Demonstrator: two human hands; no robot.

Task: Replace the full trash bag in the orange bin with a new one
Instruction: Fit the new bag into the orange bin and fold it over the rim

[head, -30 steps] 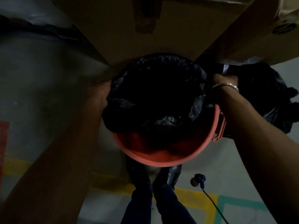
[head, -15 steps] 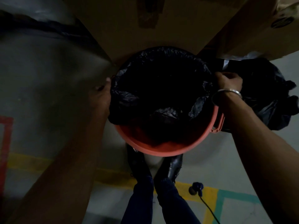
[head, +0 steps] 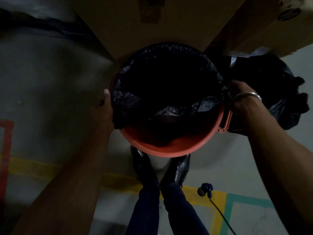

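While both hands grip its edge, crinkled black bag half-lines orange bin.

Bin interior: too dark to read. Left hand fingers: hidden behind rim. Cardboard boxes: cut off by top edge.

Orange bin on floor, black liner half-fitted, left hand and right hand at rim

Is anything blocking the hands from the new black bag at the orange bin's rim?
Nothing visible does. The left hand and right hand already touch the black plastic liner bag at the round orange bin.
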